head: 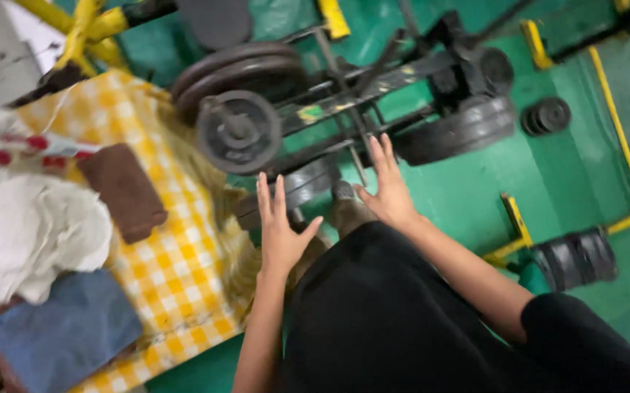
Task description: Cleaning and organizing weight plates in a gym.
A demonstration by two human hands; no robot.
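Both hands, left [280, 231] and right [388, 191], spread open.

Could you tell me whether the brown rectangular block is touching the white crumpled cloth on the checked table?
Apart: the head view shows yellow checked tablecloth between the brown rectangular block and the white crumpled cloth.

The painted concrete floor [468, 196] is bright green, crossed by yellow metal bars [617, 124]. Round iron weight plates [238, 131] are dull black-grey. A yellow-and-white checked cloth [176, 269] covers the bench, carrying a brown folded cloth [122, 191], a white crumpled cloth [31, 236] and a blue folded cloth [60, 331].
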